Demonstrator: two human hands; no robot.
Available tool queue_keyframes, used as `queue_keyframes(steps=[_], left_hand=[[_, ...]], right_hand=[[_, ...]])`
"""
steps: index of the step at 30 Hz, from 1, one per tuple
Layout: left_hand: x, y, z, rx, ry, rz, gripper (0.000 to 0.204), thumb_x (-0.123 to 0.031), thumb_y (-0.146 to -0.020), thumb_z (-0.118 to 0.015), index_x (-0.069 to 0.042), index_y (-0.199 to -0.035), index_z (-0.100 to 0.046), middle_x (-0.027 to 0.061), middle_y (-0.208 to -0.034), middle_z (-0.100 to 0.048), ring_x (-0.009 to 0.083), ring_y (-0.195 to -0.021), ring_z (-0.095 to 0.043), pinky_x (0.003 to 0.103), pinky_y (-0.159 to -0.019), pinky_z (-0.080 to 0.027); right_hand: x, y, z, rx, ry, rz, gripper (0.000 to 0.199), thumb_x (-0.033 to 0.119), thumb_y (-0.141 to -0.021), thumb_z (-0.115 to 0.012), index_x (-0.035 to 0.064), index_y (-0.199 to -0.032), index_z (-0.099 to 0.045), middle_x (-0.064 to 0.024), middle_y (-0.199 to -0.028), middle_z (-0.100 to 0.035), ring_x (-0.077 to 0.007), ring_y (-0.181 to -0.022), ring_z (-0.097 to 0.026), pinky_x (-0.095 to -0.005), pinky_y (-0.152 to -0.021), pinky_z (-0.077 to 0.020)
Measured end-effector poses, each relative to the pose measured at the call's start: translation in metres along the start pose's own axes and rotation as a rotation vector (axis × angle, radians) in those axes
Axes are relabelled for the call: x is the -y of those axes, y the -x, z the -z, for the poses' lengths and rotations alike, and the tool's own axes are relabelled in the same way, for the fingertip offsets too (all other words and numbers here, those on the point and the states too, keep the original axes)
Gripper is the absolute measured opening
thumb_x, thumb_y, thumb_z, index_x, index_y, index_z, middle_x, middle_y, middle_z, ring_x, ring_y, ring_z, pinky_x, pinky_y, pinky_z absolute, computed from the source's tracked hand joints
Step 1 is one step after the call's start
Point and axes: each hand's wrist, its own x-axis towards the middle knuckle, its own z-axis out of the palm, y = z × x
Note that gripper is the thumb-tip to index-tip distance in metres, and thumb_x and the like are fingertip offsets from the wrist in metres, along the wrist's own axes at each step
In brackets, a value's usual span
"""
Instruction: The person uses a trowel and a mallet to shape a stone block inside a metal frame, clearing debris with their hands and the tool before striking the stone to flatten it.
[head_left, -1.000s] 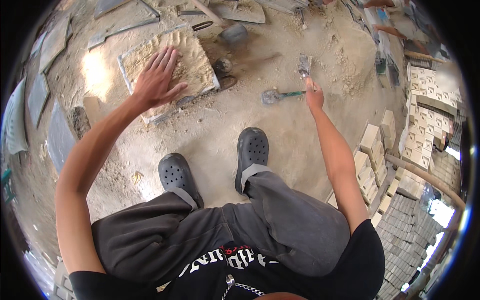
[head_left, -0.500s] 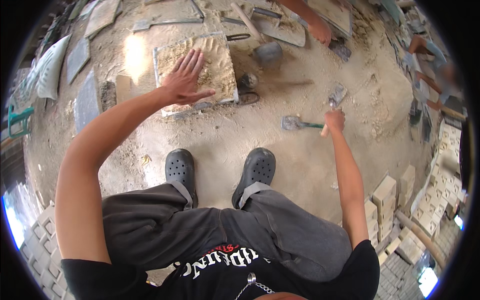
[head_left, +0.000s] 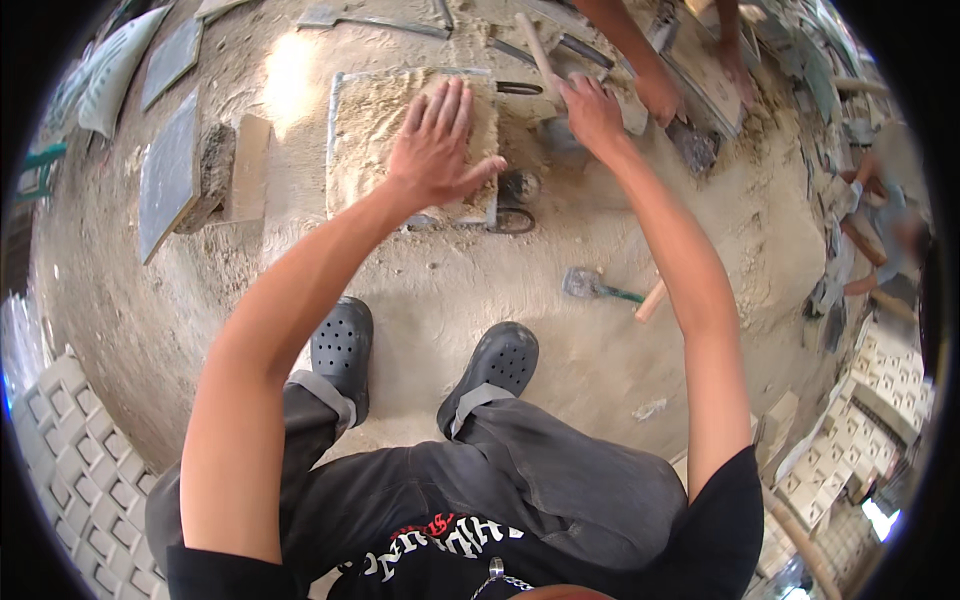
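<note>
My left hand (head_left: 435, 140) lies flat, fingers spread, on a square slab topped with rough sandy mortar (head_left: 365, 130) that rests on the ground in front of me. Just right of the slab, my right hand (head_left: 590, 110) is closed around a wooden handle (head_left: 535, 50) that slants up and away; its head is hidden under the hand. A small trowel (head_left: 600, 288) with a green neck and wooden grip lies alone on the sand, below my right forearm. My black clogs (head_left: 500, 365) stand behind it.
Another person's hands (head_left: 655, 95) work on flat pieces at the upper right, and a person crouches at the far right (head_left: 890, 230). Grey slabs (head_left: 165, 170) lean at the left. Stacked patterned paving blocks sit lower left (head_left: 70, 450) and lower right (head_left: 860, 440).
My right hand let go of the trowel, which now lies on the sand, and reached forward to the wooden handle. My left hand stayed on the slab while I leaned in closer.
</note>
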Motion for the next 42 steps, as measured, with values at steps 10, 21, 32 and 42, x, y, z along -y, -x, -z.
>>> queue_keyframes(steps=[10,21,32,42], left_hand=[[-0.004,0.017,0.018,0.069,0.104,-0.028,0.111,-0.083,-0.089,-0.015,0.005,-0.155,-0.005,0.0209,-0.164,-0.008,0.0315,-0.153,-0.006,0.042,-0.125,-0.002],[0.058,0.060,0.043,0.240,-0.130,-0.129,0.116,-0.086,-0.086,-0.022,0.006,-0.155,-0.008,0.0235,-0.164,-0.006,0.0337,-0.153,-0.002,0.042,-0.125,-0.001],[0.049,0.057,0.027,0.178,0.054,0.025,0.126,-0.091,-0.080,-0.023,0.009,-0.154,-0.002,0.0247,-0.163,-0.004,0.0347,-0.153,-0.002,0.042,-0.125,-0.003],[0.076,0.044,0.029,0.205,0.061,-0.186,0.120,-0.088,-0.083,-0.020,0.005,-0.155,-0.001,0.0214,-0.164,-0.002,0.0315,-0.153,-0.001,0.042,-0.125,-0.003]], right_hand=[[-0.023,-0.050,-0.019,0.127,0.452,0.543,0.024,0.023,-0.093,-0.056,0.0207,-0.104,-0.078,-0.0080,-0.146,-0.049,-0.0262,-0.143,-0.033,-0.0495,-0.120,-0.0198],[0.005,0.031,0.052,0.675,0.621,0.218,0.015,0.020,-0.085,-0.068,0.0146,-0.095,-0.078,-0.0047,-0.095,-0.076,-0.0263,-0.089,-0.074,-0.0403,-0.070,-0.0552],[-0.005,0.189,0.069,0.592,-0.803,-0.918,0.023,0.027,-0.095,-0.063,0.0071,-0.105,-0.059,-0.0009,-0.067,-0.050,-0.0116,-0.044,-0.046,-0.0299,-0.039,-0.0389],[0.140,0.124,0.179,0.241,-1.095,-0.718,0.042,0.035,-0.103,-0.051,0.0039,-0.131,-0.053,0.0023,-0.067,-0.046,-0.0063,-0.043,-0.044,-0.0234,-0.035,-0.0352]])
